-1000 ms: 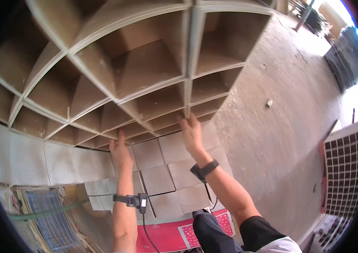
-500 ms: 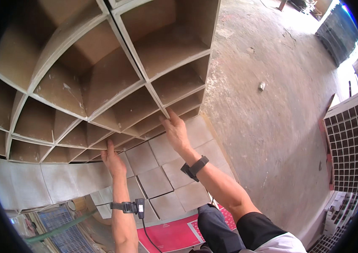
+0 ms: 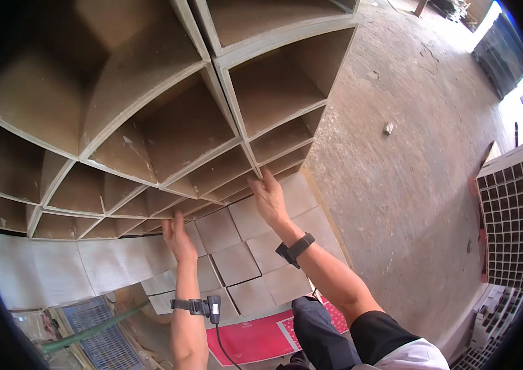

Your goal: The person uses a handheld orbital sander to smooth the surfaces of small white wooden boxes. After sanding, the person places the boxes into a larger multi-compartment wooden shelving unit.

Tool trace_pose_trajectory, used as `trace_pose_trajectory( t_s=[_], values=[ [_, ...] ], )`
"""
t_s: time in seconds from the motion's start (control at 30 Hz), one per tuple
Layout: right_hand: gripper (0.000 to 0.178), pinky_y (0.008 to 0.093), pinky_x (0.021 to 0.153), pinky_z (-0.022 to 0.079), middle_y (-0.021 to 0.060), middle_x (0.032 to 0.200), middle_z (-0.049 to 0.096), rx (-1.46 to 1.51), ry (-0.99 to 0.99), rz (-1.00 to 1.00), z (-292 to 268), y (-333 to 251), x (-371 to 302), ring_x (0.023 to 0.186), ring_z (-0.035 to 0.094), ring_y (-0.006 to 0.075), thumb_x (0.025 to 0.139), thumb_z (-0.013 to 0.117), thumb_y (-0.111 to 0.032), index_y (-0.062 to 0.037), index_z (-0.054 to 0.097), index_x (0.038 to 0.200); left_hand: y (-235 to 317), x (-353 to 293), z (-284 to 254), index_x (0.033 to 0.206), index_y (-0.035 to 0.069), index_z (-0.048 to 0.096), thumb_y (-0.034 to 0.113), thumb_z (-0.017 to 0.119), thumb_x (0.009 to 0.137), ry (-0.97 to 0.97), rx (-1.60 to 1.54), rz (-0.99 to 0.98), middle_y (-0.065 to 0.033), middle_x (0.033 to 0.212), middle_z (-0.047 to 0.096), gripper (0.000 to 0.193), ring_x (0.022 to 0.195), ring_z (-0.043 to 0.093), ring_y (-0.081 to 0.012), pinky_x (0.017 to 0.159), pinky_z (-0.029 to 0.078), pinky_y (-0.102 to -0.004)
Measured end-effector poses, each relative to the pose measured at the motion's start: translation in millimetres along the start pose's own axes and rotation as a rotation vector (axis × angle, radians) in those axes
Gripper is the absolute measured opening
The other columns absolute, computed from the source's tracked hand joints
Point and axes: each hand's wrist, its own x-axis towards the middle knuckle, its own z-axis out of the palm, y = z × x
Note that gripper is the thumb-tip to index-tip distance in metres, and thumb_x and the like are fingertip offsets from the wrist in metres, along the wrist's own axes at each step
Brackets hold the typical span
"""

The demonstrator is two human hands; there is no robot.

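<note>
A large grid of square open cells [image 3: 169,123], made of thin grey-brown panels, fills the upper left of the view and is tilted up off the ground. Both of the person's hands are on its lower edge. The left hand [image 3: 178,237] presses against the edge of the grid near the middle of the picture, fingers stretched up and lying flat on the panel; whether they curl round the edge cannot be told. The right hand [image 3: 269,198] is a little to the right and farther away, its fingers extended along one of the upright dividers, palm against the frame, thumb out to the side. Each wrist carries a dark strap; the one on the left wrist [image 3: 196,306] has a small device with a cable hanging down.

Under the raised grid lie flat square slabs [image 3: 236,262] in rows on the ground. A red sheet [image 3: 255,339] lies near the person's legs. To the right stretches a rough concrete floor [image 3: 409,185], and at the far right stands a dark lattice panel [image 3: 511,209]. A blue crate [image 3: 98,336] sits at the lower left.
</note>
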Motion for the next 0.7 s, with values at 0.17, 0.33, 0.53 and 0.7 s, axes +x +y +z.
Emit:
trace_pose_trajectory(
  t_s=[0.17,0.33,0.53,0.7],
  values=[
    [0.056,0.0326,0.09,0.048,0.0169,0.12,0.063,-0.08,-0.029,0.097,-3.7,-9.7,-7.6,0.103,0.062,0.0226,0.091,0.059,-0.017,-0.0036,0.042,0.143,5.6,-7.3,-9.2,0.138,0.001,0.044,0.012,0.062,0.093,-0.02,0.102,-0.081,-0.0056,0.122,0.057,0.05,0.117,0.049,-0.015,0.108,0.03,-0.0306],
    [0.063,0.0339,0.102,0.041,0.018,0.134,0.055,-0.085,-0.044,0.026,-10.6,-28.4,-20.0,0.119,0.053,0.0233,0.09,0.062,-0.021,-0.0016,0.038,0.145,14.5,-24.7,-8.0,0.146,0.003,0.032,0.016,0.063,0.093,-0.059,0.165,-0.079,-0.011,0.133,0.051,0.063,0.126,0.044,-0.019,0.112,0.027,-0.0361],
    [0.061,0.0349,0.112,0.031,0.0168,0.148,0.042,-0.072,-0.013,0.009,-43.6,-17.7,-86.2,0.139,0.037,0.0228,0.095,0.06,-0.023,-0.0049,0.035,0.147,22.9,-73.8,-33.5,0.153,0.009,0.023,0.019,0.06,0.094,-0.065,0.265,-0.088,-0.0203,0.149,0.037,0.07,0.14,0.032,-0.0269,0.115,0.023,-0.0432],
    [0.047,0.0323,0.1,0.045,0.016,0.123,0.063,-0.157,-0.126,0.17,-136.0,-38.1,-215.7,0.116,0.058,0.0203,0.099,0.055,-0.02,0.0011,0.044,0.14,35.4,-160.3,-106.1,0.142,-0.001,0.041,0.023,0.061,0.094,-0.094,0.302,-0.202,-0.0158,0.128,0.058,0.057,0.116,0.058,-0.0251,0.103,0.041,-0.0404]
  ],
)
